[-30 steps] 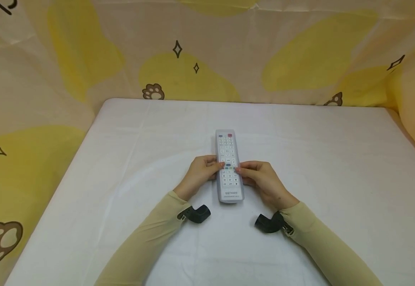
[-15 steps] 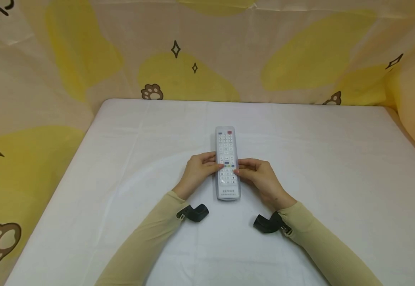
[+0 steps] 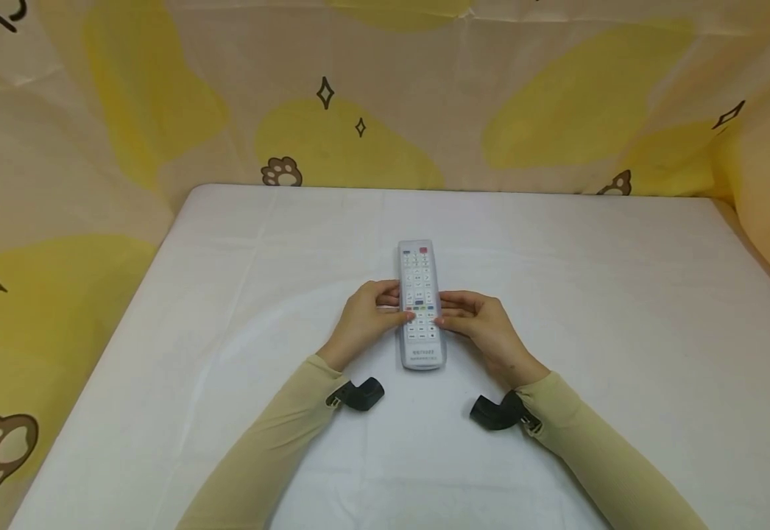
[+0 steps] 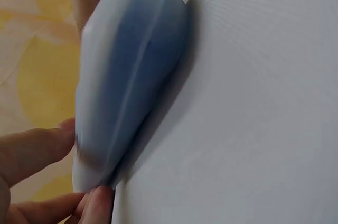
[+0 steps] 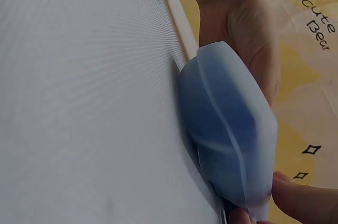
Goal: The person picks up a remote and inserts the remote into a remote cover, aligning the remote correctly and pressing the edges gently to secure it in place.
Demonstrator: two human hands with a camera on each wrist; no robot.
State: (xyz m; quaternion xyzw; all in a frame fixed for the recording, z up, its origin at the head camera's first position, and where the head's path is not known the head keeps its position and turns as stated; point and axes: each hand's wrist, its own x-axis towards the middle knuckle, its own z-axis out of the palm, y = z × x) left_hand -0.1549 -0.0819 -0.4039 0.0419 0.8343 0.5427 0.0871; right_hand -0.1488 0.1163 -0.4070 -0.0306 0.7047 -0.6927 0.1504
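Observation:
A long white remote control (image 3: 422,280) in a translucent sleeve lies lengthwise at the middle of the table, its buttons facing up. My left hand (image 3: 366,315) grips its left edge, thumb on the top face and fingers along the side. From the right, my right hand (image 3: 487,325) pinches the opposite edge in the same way. Both wrist views show the near end of the remote control (image 4: 124,76) close up, bluish and smooth. In the right wrist view the remote control (image 5: 227,123) looks very near the white surface; contact underneath is hidden.
A white cloth covers the table (image 3: 279,243). Behind it and at the sides hangs a yellow patterned curtain (image 3: 372,66). Each wrist carries a black curved camera mount (image 3: 361,395), close to the tabletop.
The remote control went slightly away from me, then came back a little toward me, drifting slightly left. Both hands keep their hold; the left thumb sits a bit lower on the buttons.

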